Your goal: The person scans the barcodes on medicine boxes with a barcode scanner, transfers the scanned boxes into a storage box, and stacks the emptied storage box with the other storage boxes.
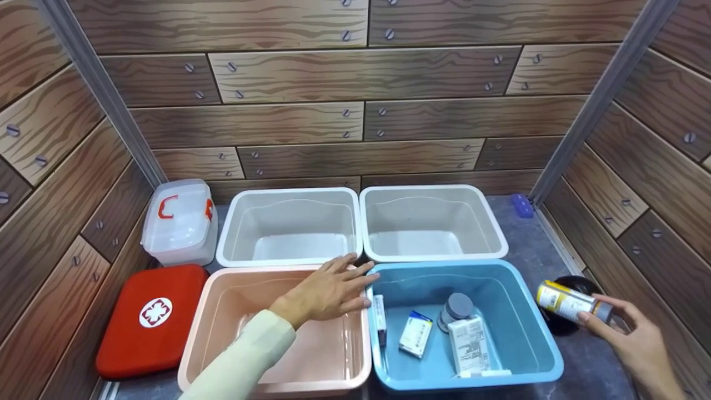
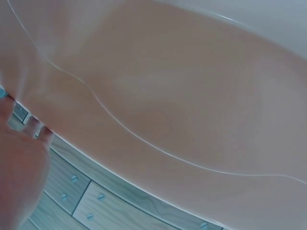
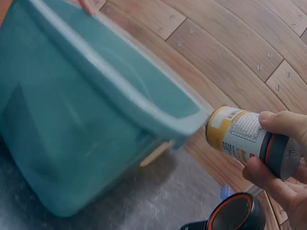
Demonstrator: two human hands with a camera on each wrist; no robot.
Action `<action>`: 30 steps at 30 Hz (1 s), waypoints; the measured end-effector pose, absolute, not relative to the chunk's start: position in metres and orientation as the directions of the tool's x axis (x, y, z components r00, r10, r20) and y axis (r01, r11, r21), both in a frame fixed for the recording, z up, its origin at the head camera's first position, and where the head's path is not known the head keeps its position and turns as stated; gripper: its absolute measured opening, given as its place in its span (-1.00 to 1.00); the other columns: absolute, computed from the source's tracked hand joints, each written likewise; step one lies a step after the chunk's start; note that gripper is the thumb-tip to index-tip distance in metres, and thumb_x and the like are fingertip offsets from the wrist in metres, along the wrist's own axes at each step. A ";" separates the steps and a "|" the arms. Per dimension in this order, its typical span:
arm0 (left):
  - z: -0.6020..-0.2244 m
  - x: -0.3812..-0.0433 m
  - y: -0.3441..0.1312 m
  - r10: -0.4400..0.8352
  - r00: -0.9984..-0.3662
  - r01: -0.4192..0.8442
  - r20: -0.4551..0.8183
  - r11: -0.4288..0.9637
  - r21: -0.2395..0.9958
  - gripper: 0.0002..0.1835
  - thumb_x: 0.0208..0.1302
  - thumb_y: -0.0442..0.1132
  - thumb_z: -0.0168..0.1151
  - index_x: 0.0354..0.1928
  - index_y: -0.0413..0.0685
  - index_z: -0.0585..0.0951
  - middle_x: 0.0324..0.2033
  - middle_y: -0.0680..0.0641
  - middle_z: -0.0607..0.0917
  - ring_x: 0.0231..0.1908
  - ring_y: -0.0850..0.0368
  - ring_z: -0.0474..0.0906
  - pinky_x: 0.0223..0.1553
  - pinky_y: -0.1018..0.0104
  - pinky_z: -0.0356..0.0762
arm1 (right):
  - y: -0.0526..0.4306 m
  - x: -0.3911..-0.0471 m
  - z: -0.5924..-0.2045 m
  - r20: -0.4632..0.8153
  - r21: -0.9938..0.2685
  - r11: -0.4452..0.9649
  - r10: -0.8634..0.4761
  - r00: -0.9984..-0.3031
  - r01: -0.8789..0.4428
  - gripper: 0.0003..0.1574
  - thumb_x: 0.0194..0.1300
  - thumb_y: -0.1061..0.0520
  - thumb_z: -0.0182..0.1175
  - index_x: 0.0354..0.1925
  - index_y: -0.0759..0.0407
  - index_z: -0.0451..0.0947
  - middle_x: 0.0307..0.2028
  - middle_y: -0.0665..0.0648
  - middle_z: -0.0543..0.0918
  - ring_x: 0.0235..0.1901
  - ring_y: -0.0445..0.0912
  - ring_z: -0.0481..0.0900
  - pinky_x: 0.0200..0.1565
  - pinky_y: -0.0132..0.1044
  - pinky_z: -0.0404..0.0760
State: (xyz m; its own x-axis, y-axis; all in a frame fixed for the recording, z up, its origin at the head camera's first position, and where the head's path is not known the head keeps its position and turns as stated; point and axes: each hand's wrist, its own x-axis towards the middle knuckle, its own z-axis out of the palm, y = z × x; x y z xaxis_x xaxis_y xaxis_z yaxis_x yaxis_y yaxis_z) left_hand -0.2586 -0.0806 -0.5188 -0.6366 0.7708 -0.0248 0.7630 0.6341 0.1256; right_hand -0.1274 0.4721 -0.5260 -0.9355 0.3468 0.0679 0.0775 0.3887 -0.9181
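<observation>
At the right, my right hand (image 1: pixel 639 333) grips a cylindrical bottle (image 1: pixel 572 303) with a yellow and white label and a dark grey end. In the right wrist view the bottle (image 3: pixel 242 136) lies tilted between thumb and fingers, outside the blue bin (image 3: pixel 96 96). My left hand (image 1: pixel 328 289) has its fingers spread over the rim corner where the pink bin (image 1: pixel 191 333) meets the blue bin (image 1: pixel 555 366). Inside the blue bin are a grey-capped bottle (image 1: pixel 458 308), a blue-and-white box (image 1: pixel 415 333), a white printed pack (image 1: pixel 469 344) and a narrow box (image 1: pixel 380 319) along the left wall.
Two white bins (image 1: pixel 289 191) (image 1: pixel 433 189) stand behind. To the left are a clear lidded box (image 1: pixel 178 222) with a red handle and a red first-aid case (image 1: pixel 150 322). A black mug (image 3: pixel 235 213) stands under the held bottle; a purple item (image 1: pixel 521 205) lies at back right. Wood-patterned walls enclose the table.
</observation>
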 end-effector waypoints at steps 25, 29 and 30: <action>-0.519 -0.258 -0.082 0.774 -0.633 0.765 -0.016 0.630 0.133 -0.31 0.74 0.31 -0.21 0.74 0.27 0.23 0.74 0.06 0.16 0.75 -0.18 -0.01 0.74 -0.13 0.02 | 0.464 -0.130 -0.581 -0.320 -0.929 -0.317 0.431 -0.843 0.191 -0.69 0.53 0.24 0.34 -0.33 -0.16 0.66 -0.32 -0.18 0.76 -0.31 -0.28 0.82 -0.11 -0.35 0.84; -0.519 -0.258 -0.082 0.772 -0.635 0.763 -0.027 0.632 0.137 -0.30 0.74 0.32 -0.23 0.75 0.28 0.21 0.75 0.07 0.13 0.75 -0.17 -0.03 0.74 -0.14 0.01 | 0.459 -0.137 -0.579 -0.365 -0.900 -0.400 0.467 -0.806 0.176 -0.75 0.51 0.25 0.35 -0.33 -0.05 0.66 -0.29 -0.12 0.71 -0.30 -0.24 0.82 -0.09 -0.33 0.84; -0.519 -0.258 -0.082 0.772 -0.635 0.762 -0.030 0.633 0.137 -0.30 0.74 0.32 -0.23 0.75 0.28 0.20 0.75 0.07 0.12 0.76 -0.17 -0.03 0.74 -0.14 0.00 | 0.458 -0.139 -0.579 -0.373 -0.893 -0.415 0.467 -0.802 0.173 -0.76 0.51 0.26 0.35 -0.32 -0.03 0.66 -0.26 -0.10 0.69 -0.29 -0.23 0.82 -0.06 -0.32 0.84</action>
State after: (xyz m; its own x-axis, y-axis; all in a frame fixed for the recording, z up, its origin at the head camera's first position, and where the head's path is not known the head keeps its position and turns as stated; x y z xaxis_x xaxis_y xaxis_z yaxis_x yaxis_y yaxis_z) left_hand -0.2576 -0.0817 -0.5188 -0.6354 0.7716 -0.0296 0.7621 0.6328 0.1373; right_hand -0.1387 0.4578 -0.5785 -0.8018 0.4669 -0.3730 0.1734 -0.4155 -0.8929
